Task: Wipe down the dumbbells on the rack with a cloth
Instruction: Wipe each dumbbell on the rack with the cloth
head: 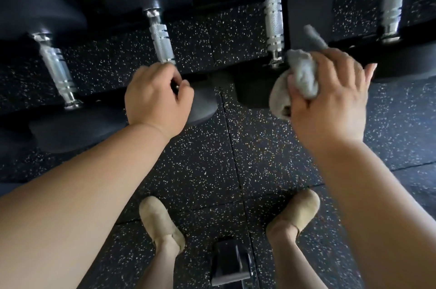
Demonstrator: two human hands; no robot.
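Right hand (330, 97) clutches bunched cloth (304, 76) against dumbbell head (252, 92), 3 o'clock. Left hand (155, 97) curled on neighbouring dumbbell (162, 45) at handle base, 9 o'clock. Risk: loose cloth tail snags handle; hard push rolls weight toward feet.

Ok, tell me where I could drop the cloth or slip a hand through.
Bare speckled floor lies open between the rack and the shoes. Hand-wide gaps separate the chrome handles. The near dumbbell heads are crowded by the left hand and the cloth-holding right hand.
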